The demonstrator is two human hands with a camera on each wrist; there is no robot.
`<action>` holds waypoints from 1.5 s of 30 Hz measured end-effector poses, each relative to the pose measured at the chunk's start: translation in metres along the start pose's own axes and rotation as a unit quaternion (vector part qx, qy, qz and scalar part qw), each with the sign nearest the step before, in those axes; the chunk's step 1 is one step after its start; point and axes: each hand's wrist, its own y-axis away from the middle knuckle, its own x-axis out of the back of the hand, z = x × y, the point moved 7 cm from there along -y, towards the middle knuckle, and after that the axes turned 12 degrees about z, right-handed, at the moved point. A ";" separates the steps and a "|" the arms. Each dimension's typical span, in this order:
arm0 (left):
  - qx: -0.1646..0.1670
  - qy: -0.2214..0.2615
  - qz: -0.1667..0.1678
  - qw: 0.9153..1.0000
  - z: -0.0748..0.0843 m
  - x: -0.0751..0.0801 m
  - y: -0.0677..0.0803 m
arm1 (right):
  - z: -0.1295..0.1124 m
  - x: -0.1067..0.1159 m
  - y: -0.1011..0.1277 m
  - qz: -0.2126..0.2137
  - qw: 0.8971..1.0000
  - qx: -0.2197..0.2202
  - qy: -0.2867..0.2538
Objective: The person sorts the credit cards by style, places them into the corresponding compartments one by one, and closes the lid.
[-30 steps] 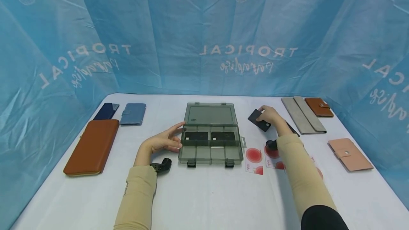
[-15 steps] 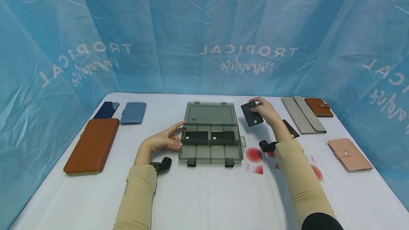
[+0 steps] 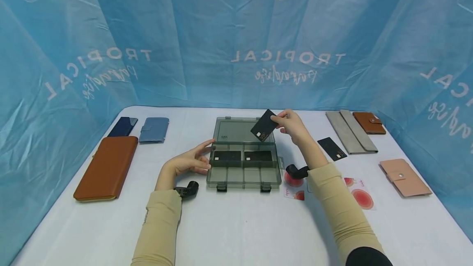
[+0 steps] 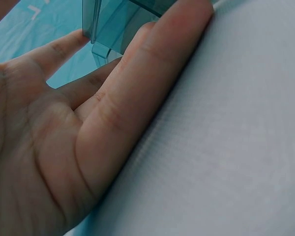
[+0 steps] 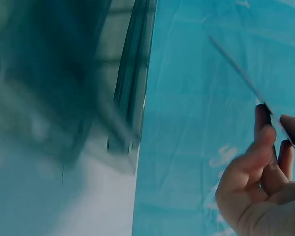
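Observation:
A green translucent compartment box (image 3: 233, 177) stands with its lid folded back in the head view. Two black cards lie in its rear compartments, the left card (image 3: 233, 156) and the right card (image 3: 263, 156). My left hand (image 3: 186, 162) rests against the box's left side, fingers extended and touching its edge, as the left wrist view also shows (image 4: 113, 103). My right hand (image 3: 293, 125) pinches a black bank card (image 3: 264, 125) by its upper right corner, tilted above the lid. Seen edge-on in the right wrist view, that card (image 5: 238, 71) sticks out between thumb and fingers.
Another black card (image 3: 332, 148) and red-and-white cards (image 3: 362, 198) lie right of the box, partly under my right arm. Further right are a grey wallet (image 3: 345, 132), a brown wallet (image 3: 369, 123) and a pink wallet (image 3: 404, 178). Left stand a brown notebook (image 3: 107, 167) and a blue wallet (image 3: 154, 130).
My right hand has carried the black card leftward from the table's right side to above the box's lid. The left hand stays at the box's side.

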 end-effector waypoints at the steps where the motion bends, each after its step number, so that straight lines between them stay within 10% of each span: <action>1: 0.000 0.000 0.000 1.000 0.000 0.000 0.000 | -0.001 -0.004 0.002 -0.010 1.000 -0.006 -0.011; 12: 0.007 -0.003 0.005 1.000 -0.005 0.001 -0.003 | -0.005 -0.050 0.023 -0.141 0.990 0.028 0.006; 30: 0.010 0.009 -0.002 1.000 -0.003 -0.001 -0.004 | -0.006 -0.109 0.039 -0.227 0.961 0.069 0.143; 45: 0.003 0.003 0.000 1.000 -0.003 -0.001 -0.002 | -0.011 -0.127 0.052 -0.267 0.886 0.186 0.330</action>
